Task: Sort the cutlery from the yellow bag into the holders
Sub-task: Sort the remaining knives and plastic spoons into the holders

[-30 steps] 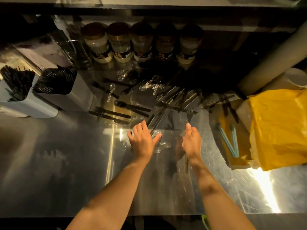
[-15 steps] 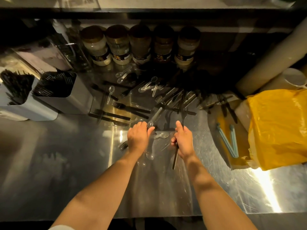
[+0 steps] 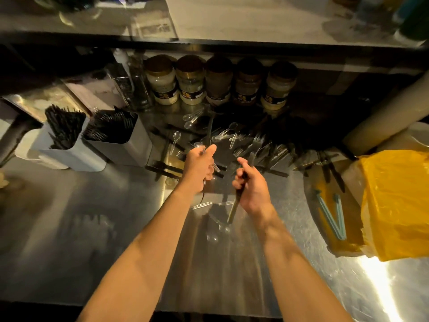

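Both hands hold cutlery above the steel surface [image 3: 69, 224].

Left hand [image 3: 199, 169] curled round clear plastic pieces [image 3: 201, 147], thumb up; exact count can't tell. Right hand [image 3: 251, 185] grips a dark utensil [image 3: 234, 209], handle sticking back toward the person. Loose cutlery pile [image 3: 255, 147] just beyond both hands, black forks and clear spoons mixed. Clear spoons [image 3: 218, 228] on surface under the right wrist. Two white holders [image 3: 97, 156] well left of left hand, stuffed with black cutlery. Yellow bag [image 3: 394, 205] right of right hand, two pale blue straws [image 3: 334, 217] beside it. Jars [image 3: 220, 82] in row behind pile.
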`<state>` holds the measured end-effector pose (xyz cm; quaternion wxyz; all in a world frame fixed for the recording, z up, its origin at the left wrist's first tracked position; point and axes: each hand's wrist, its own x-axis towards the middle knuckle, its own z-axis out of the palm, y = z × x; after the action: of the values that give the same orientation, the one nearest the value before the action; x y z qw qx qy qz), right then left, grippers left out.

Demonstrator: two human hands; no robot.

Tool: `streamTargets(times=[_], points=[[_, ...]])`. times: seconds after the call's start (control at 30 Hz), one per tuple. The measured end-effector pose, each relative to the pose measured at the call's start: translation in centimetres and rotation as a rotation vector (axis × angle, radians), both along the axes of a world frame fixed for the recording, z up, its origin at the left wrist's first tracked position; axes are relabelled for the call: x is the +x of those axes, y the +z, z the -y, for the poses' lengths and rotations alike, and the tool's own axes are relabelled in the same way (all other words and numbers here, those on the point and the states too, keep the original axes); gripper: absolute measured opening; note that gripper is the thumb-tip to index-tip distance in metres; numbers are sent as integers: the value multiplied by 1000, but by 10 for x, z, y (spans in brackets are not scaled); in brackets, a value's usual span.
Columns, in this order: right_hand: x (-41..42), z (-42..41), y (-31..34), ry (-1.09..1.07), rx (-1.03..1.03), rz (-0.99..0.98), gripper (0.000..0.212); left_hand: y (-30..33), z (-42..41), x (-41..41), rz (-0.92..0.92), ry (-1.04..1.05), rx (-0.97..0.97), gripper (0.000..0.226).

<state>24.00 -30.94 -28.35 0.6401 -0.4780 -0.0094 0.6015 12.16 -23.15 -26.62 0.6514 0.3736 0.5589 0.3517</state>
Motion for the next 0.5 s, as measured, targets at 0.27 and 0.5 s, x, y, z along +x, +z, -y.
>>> streamTargets(times=[0.27,0.5], points=[[-51,-10,44,155,47,162,38,42,8,-51,585,125,-237,20],[-119,-25,77,252,72,104,46,70,0,-119,647,211,-208,25]])
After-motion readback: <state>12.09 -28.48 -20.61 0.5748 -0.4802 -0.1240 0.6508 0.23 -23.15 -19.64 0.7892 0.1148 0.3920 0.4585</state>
